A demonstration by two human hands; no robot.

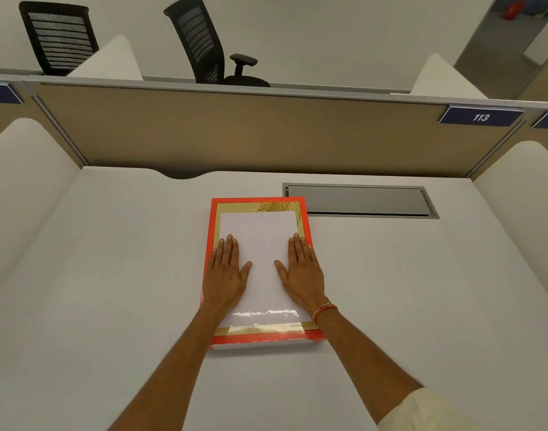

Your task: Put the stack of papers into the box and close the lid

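Now you are pressing both palms flat on the lid of the flat rectangular box with the orange-red border, gold leaf trim and glossy white centre panel (260,275), which is lying on the white desk surface (111,275) just in front of you. Your left hand (227,272) is resting on the lid's left side, fingers together and extended, thumb angled inward; it is gripping nothing. Your right hand (302,272), with orange thread bands (324,310) at the wrist, is mirroring it on the right side, likewise flat and holding nothing. Placing the hands symmetrically is likely spreading the downward pressure evenly, so that the lid is seating squarely rather than tipping at one edge.

The stack of papers is not showing anywhere on the desk; judging by this, it is probably lying inside the box already, though the lid is hiding the interior and you cannot confirm it. At the near edge a white side wall is showing below the orange rim, which suggests the lid is sitting on the base; whether it is fully down cannot be told. The far right corner of the box is lying just beside the grey recessed cable hatch (359,200) in the desk, close enough that the corner may be overlapping its frame.
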